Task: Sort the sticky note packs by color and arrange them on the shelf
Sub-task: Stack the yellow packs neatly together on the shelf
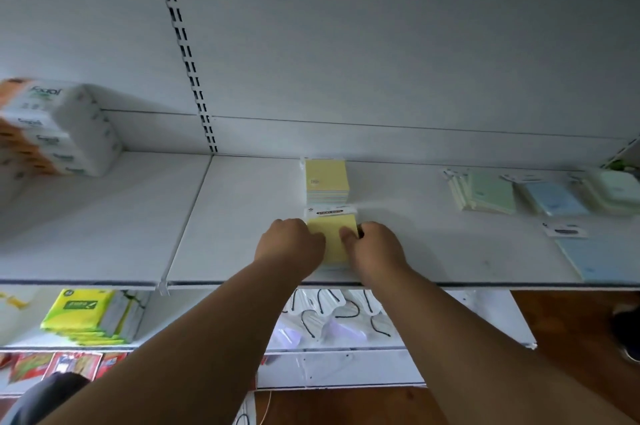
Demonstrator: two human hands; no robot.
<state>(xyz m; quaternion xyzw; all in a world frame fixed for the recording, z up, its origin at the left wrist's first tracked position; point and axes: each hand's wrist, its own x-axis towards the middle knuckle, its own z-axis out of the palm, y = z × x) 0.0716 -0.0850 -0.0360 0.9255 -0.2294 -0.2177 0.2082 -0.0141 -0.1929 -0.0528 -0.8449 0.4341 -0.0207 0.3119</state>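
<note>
Hands (289, 241) grip yellow pack (334, 241) (tissues (59, 126) leftward).

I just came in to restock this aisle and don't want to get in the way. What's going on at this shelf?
A person is sorting sticky note packs by colour. Both hands, left hand and right hand, hold a yellow pack flat on the white shelf, directly in front of a stack of yellow packs. Further right lie green packs and blue packs, some overlapping, so those look not yet tidied.
</note>
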